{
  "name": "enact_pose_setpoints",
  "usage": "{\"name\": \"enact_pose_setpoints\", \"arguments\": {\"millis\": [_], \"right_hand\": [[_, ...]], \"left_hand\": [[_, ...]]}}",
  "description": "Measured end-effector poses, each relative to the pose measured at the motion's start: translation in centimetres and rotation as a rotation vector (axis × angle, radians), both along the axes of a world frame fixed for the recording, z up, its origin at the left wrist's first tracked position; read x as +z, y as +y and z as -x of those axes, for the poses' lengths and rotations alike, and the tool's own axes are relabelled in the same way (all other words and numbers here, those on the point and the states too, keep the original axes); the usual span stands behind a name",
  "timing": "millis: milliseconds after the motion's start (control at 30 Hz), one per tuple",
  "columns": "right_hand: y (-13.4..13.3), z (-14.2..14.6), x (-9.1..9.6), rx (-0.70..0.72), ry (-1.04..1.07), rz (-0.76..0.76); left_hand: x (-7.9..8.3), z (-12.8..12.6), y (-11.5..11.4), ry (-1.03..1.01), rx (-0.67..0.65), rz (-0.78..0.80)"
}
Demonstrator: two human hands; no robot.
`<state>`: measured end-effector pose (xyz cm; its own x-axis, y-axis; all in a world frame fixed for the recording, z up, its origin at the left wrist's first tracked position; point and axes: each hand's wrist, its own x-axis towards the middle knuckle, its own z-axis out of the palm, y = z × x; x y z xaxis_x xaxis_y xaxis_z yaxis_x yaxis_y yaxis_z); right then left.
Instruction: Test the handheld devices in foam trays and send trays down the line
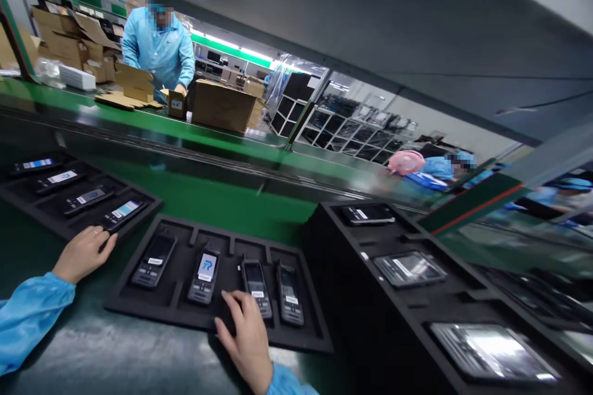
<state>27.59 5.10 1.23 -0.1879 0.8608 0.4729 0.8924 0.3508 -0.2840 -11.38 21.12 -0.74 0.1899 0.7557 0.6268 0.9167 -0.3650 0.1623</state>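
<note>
My left hand (84, 254) rests at the near edge of the left black foam tray (32, 207), fingertips against the lower end of a handheld radio phone (123, 215) with a lit screen. Its fingers are loosely bent and not closed round anything. My right hand (246, 336) hovers over the front of the middle foam tray (157, 308), thumb and fingers apart, partly covering a dark-screened handset (256, 284). In that tray also lie a handset showing a blue logo (204, 274) and dark ones at the left (155, 259) and right (290, 293).
Stacked black foam trays (356, 296) holding larger handsets (410, 268) rise at the right. Beyond the green bench, a co-worker in blue (157, 46) handles a small box (176, 103) beside a carton (222, 105). A grey shelf (324, 18) hangs overhead.
</note>
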Motion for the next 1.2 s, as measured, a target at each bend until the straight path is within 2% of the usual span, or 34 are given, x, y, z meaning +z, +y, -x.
{"name": "enact_pose_setpoints", "arguments": {"millis": [133, 300, 467, 667, 767, 900, 1033, 1133, 1200], "right_hand": [[1.6, 2.0, 1.0, 0.018, -0.006, 0.05], [2.0, 3.0, 0.4, 0.02, -0.006, 0.028], [2.0, 3.0, -0.2, 0.014, -0.034, 0.028], [2.2, 3.2, 0.0, 0.006, -0.047, 0.057], [2.0, 3.1, -0.1, 0.011, -0.039, 0.012], [1.7, 2.6, -0.7, 0.019, -0.036, -0.104], [1.7, 2.1, -1.2, 0.156, -0.049, -0.145], [1.8, 2.0, -1.4, 0.253, -0.057, -0.141], [1.9, 2.0, -1.4, 0.266, -0.06, -0.134]], "left_hand": [[-0.3, -1.6, -1.7, 0.084, 0.068, -0.013], [-0.8, -2.4, -2.5, 0.147, 0.1, -0.023], [-1.2, -2.1, -2.5, 0.138, 0.074, -0.039], [-1.2, -1.7, -2.5, 0.138, 0.008, 0.019], [-1.0, -1.7, -2.4, 0.134, 0.004, 0.05], [0.0, -0.6, -2.5, 0.164, -0.077, 0.149], [0.7, 1.8, -3.6, 0.177, -0.192, 0.355], [0.4, 3.2, -4.3, 0.064, -0.178, 0.359], [0.2, 3.4, -4.1, 0.007, -0.163, 0.332]]}}
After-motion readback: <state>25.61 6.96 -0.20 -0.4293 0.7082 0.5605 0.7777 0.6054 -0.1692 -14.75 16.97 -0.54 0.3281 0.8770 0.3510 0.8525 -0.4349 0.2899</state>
